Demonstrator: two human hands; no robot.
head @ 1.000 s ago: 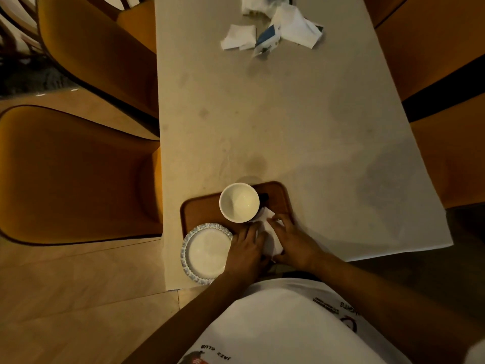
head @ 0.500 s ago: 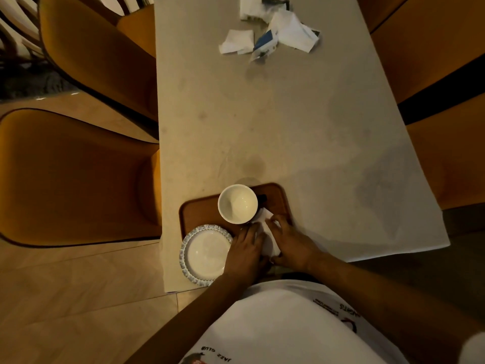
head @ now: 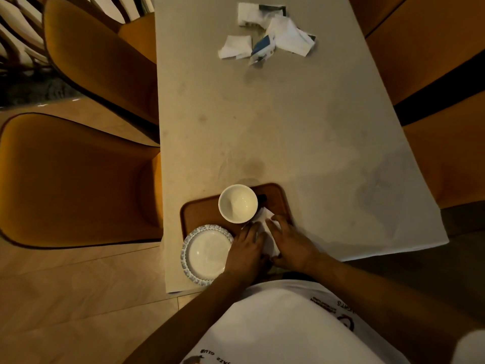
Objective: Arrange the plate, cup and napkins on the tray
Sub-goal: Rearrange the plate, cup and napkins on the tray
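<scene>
A brown tray (head: pixel 199 214) lies at the table's near edge. On it stand a white cup (head: pixel 238 203) at the far middle and a white plate with a blue patterned rim (head: pixel 206 254) at the near left. A white napkin (head: pixel 265 232) lies on the tray's right part, just right of the cup. My left hand (head: pixel 245 254) and my right hand (head: pixel 291 244) both rest flat on the napkin, fingers spread, pressing it from either side. Most of the napkin is hidden beneath them.
Several crumpled white papers and napkins (head: pixel 267 35) lie at the table's far end. The pale tabletop (head: pixel 288 122) stretches between them and the tray. Orange upholstered chairs (head: pixel 73 179) stand along the left, with more seats (head: pixel 446 74) on the right.
Both hands stay on the napkin; the fingers shift slightly over it. Cup, plate and tray have not moved.
</scene>
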